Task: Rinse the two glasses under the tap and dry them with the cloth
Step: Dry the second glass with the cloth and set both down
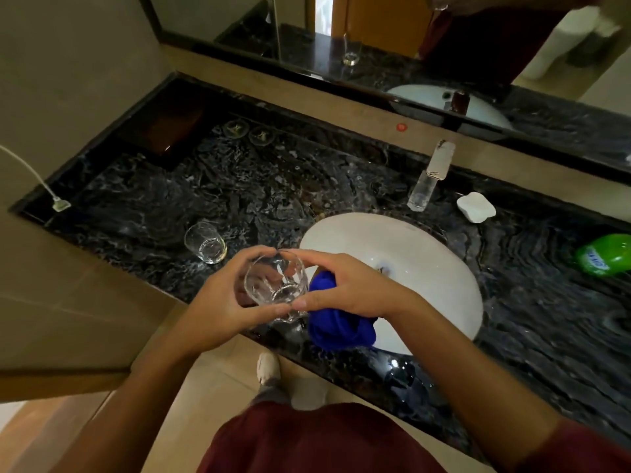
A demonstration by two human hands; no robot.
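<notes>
A clear faceted glass (275,285) is held above the counter's front edge, just left of the white sink (444,264). My left hand (222,302) grips it from the left. My right hand (348,288) touches its right side with fingertips and thumb while a bunched blue cloth (338,331) sits under that palm. A second clear glass (206,242) stands upright on the dark marble counter (259,186), left of the sink. The chrome tap (432,175) rises behind the basin; I see no water running.
A white soap dish (476,207) sits right of the tap and a green bottle (604,254) lies at the counter's right. A mirror (392,39) runs along the back wall. A dark tray (164,131) and two round coasters (249,131) occupy the back left corner.
</notes>
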